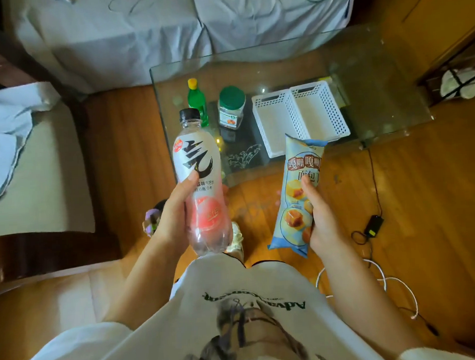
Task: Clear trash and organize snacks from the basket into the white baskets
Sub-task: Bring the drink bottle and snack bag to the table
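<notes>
My left hand (175,212) grips a clear soda bottle (199,165) with a black cap and a white and pink label, held upright in front of me. My right hand (321,217) holds a long light-blue snack packet (299,182) printed with bread cubes, its top end tilted toward the table. Two white perforated baskets (300,114) stand side by side on the glass table (376,73), both showing nothing inside. Both hands hover short of the table's near edge.
A green bottle with a yellow cap (196,100) and a green-lidded jar (232,108) stand on the table left of the baskets. A covered sofa (143,34) lies behind, a chair (34,172) at left. Cables and a black adapter (373,224) lie on the wooden floor at right.
</notes>
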